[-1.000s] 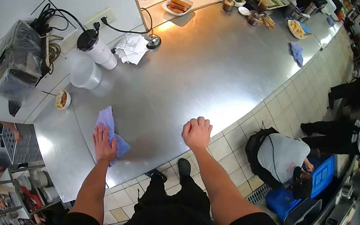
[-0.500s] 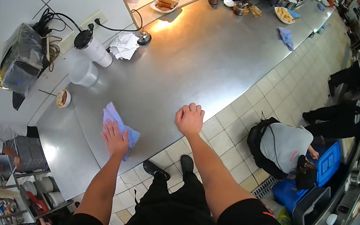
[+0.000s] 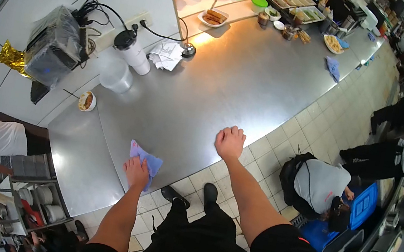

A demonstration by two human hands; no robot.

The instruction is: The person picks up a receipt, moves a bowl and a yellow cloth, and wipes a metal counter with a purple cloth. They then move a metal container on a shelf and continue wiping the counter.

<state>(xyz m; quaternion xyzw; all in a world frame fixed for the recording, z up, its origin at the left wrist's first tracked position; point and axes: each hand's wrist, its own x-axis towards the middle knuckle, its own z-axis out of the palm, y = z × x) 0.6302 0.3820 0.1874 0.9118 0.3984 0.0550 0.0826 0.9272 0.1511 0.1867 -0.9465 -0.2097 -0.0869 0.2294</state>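
Note:
My left hand (image 3: 136, 172) presses on a light purple cloth (image 3: 151, 162) near the front edge of the steel counter (image 3: 184, 107); its fingers are curled onto the cloth. At the counter's edge, to the right, my right hand (image 3: 230, 142) rests on the bare steel with its fingers bent under; whether it holds anything is hidden. A small bowl of food (image 3: 87, 101) sits beyond the cloth, near the wall. A clear plastic tub (image 3: 116, 76) stands beside a white tumbler with a black lid (image 3: 132, 52).
White papers (image 3: 166, 55) and a plate of rolls (image 3: 213, 18) lie farther back. A second cloth (image 3: 332, 69) is at the far right edge. Several people work around; one person (image 3: 320, 186) bends over a blue bin (image 3: 362, 206) on the right. A rack of dishes (image 3: 42, 203) stands lower left.
The view has shifted, so the counter's items appear farther right. My left hand's spread fingers have curled in, and the cloth under them is more bunched. My right hand stays at the edge.

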